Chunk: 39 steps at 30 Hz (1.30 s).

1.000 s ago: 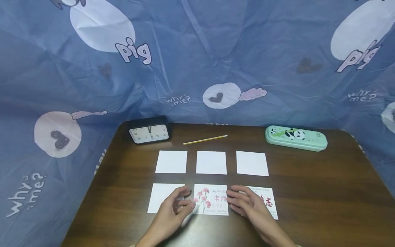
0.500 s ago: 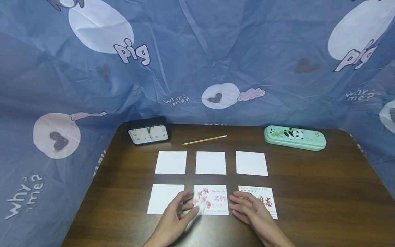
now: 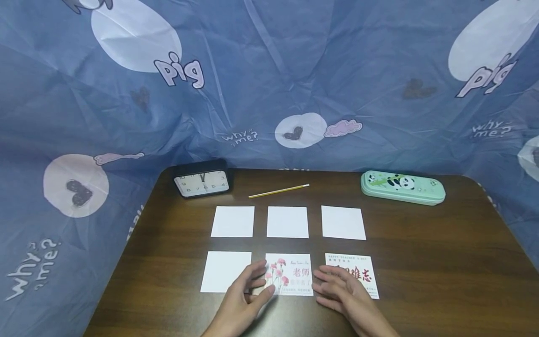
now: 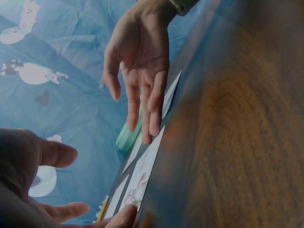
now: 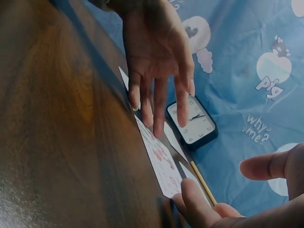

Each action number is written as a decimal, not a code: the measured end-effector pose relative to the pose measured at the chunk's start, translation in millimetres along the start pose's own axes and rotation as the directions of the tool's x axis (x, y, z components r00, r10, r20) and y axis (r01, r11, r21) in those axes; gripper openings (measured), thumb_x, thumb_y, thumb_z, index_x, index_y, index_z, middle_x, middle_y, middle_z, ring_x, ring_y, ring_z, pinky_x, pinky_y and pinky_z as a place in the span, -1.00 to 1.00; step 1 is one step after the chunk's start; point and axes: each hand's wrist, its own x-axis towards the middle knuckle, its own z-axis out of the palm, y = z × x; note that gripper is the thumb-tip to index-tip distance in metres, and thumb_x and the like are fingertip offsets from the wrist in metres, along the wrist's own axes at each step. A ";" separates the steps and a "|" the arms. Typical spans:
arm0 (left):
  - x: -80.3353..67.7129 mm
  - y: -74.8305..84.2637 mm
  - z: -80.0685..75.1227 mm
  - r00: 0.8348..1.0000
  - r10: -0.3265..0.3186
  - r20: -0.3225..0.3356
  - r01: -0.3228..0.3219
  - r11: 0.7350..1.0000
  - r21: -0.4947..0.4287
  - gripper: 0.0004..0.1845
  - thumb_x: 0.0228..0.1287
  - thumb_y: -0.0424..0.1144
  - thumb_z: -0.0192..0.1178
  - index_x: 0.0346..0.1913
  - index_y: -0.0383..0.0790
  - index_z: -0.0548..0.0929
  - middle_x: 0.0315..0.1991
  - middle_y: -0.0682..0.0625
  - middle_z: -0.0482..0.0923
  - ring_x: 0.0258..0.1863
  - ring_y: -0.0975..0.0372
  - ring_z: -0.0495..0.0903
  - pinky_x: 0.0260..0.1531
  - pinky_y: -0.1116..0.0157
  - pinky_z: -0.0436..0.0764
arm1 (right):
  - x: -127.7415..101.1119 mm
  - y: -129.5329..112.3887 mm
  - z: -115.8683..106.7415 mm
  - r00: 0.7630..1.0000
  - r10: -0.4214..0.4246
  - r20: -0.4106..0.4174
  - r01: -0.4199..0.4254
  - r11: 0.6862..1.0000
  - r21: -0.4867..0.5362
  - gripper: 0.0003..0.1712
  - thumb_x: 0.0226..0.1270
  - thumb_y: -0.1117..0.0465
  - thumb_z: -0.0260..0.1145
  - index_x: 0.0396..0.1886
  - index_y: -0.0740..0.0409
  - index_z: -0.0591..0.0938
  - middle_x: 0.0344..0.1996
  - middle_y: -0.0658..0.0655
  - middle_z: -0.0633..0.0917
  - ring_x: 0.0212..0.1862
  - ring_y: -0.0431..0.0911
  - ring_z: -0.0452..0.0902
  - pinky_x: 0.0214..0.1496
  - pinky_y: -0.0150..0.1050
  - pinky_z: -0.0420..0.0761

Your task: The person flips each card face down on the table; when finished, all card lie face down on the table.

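While both hands flank it, the flower card (image 3: 289, 274) lies face up in the bench's (image 3: 421, 262) near row, middle place. Head view: left hand (image 3: 244, 299) and right hand (image 3: 343, 292) rest relaxed at its edges, holding nothing. Wrist views: right fingertips (image 4: 154, 126) and left fingertips (image 5: 147, 111) touch the card's sides; squaring seems under way, calling for light inward nudges.

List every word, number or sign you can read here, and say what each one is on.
"pig": blue backdrop cloth, printed twice.
"why? me?": same cloth, several places.
"老师": flower card between the left hand and right hand.
"HAPPY TEACHER'S DAY" and "难志": right-hand printed card, partly covered.
Numerals, upside down: clock.
Small print on both cards: unreadable.
Pencil case: panda picture, no readable text.
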 end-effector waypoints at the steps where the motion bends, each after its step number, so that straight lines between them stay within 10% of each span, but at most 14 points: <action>1: -0.2 -0.1 0.2 1.000 0.001 -0.002 -0.001 1.000 0.001 -0.34 0.41 -0.10 0.35 0.46 -0.27 0.42 0.40 -0.32 0.51 0.24 -0.10 0.64 -0.07 0.43 0.68 | -0.2 0.3 -0.5 1.000 0.003 0.006 -0.003 1.000 0.001 -0.29 0.61 0.24 0.13 0.56 0.45 0.11 0.55 0.51 0.27 0.34 0.06 0.60 0.29 -0.08 0.71; 25: -1.1 1.1 0.6 0.999 0.026 0.018 -0.027 0.998 0.055 -0.32 0.40 -0.04 0.36 0.45 -0.28 0.43 0.43 -0.28 0.49 0.26 -0.12 0.63 -0.12 0.43 0.71 | 1.9 -3.9 -4.4 1.000 -0.011 0.024 0.010 1.000 0.005 -0.28 0.62 0.21 0.11 0.58 0.39 0.09 0.52 0.48 0.34 0.25 0.08 0.67 0.11 -0.06 0.78; 39: -5.8 8.7 9.4 0.991 0.013 0.132 -0.027 0.994 0.107 -0.35 0.43 0.18 0.27 0.38 -0.16 0.53 0.27 -0.16 0.63 0.13 -0.02 0.68 -0.26 0.45 0.67 | 10.7 -1.4 10.3 0.990 -0.007 0.144 0.002 0.999 0.038 -0.37 0.66 0.19 0.06 0.49 0.48 0.16 -0.05 0.02 0.71 -0.11 -0.16 0.73 -0.10 -0.24 0.80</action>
